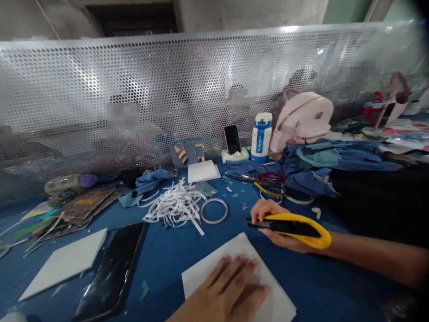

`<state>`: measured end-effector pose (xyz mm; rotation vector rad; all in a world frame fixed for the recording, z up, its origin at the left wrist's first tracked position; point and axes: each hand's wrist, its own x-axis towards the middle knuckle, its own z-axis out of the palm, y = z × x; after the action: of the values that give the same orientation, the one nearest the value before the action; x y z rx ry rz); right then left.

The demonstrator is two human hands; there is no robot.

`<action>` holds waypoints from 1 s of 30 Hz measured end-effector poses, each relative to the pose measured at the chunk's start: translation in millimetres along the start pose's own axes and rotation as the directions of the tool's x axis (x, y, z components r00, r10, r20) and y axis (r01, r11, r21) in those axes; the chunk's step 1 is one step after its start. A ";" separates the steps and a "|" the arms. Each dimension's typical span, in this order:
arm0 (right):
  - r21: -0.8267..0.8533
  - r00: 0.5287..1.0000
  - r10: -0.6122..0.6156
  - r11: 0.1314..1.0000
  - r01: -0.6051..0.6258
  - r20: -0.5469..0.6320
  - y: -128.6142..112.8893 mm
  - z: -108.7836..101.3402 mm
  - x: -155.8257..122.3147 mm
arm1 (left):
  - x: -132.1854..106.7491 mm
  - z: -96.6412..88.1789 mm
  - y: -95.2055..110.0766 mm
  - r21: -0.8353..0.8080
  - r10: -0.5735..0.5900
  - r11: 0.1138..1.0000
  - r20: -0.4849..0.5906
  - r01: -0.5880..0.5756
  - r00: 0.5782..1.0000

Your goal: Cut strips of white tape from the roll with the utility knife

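Note:
My left hand (231, 286) lies flat with fingers stretched out on a white foam sheet (217, 266) at the near middle of the blue table. My right hand (276, 223) is closed around yellow-handled snips (295, 226), whose black tip points left just above the sheet's far corner. A roll of clear tape (213, 210) lies beyond the sheet, beside a heap of white paper strips (174, 205).
A black phone (112, 268) and a second white sheet (63, 264) lie at the near left. Red-handled scissors (268, 177), blue cloth (321, 165), a blue-white bottle (261, 136), a propped phone (232, 139) and a pale backpack (303, 118) stand before the perforated metal screen (134, 89).

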<state>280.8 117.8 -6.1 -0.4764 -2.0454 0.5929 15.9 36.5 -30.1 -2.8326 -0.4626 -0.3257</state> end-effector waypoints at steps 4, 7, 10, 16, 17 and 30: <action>-0.052 0.988 -0.100 0.993 0.107 0.120 13.0 1.0 -5.0 | 8.0 -8.9 -3.4 -0.033 -0.035 0.999 0.044 0.037 0.998; -0.063 0.984 -0.090 0.993 0.101 0.156 17.7 0.1 -3.9 | 11.7 -8.9 -7.4 -0.033 -0.053 0.998 0.086 0.056 0.995; -0.009 0.991 -0.045 0.999 0.046 0.129 17.5 -1.2 -2.6 | 12.3 -6.9 -10.5 -0.029 -0.066 0.997 0.076 0.068 0.995; 0.110 0.982 0.129 0.983 -0.145 0.134 15.6 -5.1 -4.8 | 10.6 -6.0 -13.2 -0.049 -0.059 0.997 0.025 0.060 0.998; 0.118 0.981 0.139 0.981 -0.156 0.136 15.7 -5.4 -4.7 | 10.4 -6.0 -14.0 -0.042 -0.057 0.997 0.019 0.058 0.998; 0.179 0.972 0.209 0.957 -0.226 0.110 17.3 -5.1 -3.4 | 4.5 -7.7 -31.3 -0.098 -0.035 0.994 0.041 0.039 0.999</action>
<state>288.6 131.1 -16.1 -0.5740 -2.0093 0.9498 8.1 64.3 -15.0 -2.9341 -0.5209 -0.3090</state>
